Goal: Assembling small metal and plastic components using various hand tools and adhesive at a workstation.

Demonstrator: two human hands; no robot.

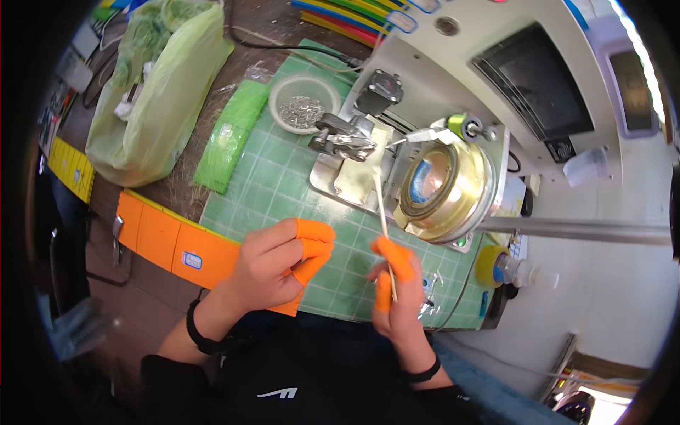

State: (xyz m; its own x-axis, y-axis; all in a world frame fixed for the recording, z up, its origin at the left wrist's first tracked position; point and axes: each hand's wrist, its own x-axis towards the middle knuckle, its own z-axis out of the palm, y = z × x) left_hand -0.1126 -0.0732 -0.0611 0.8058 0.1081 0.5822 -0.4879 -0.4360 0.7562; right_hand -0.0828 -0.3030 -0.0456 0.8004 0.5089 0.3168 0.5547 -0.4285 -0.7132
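Green gridded mat [255,188] spreads beneath your hands: your right hand [405,301] is closed in a pinch, its orange finger caps [397,261] gripping the lower part of a thin pale stick [383,205], while your left hand [269,262] has its fingertips drawn together, on what, if anything, cannot be told. From your grip the stick reaches up to its white tip beside the metal plate [354,180]; it looks light, stiff and easily snapped, so hold the bare shaft, away from the probably soft tip.
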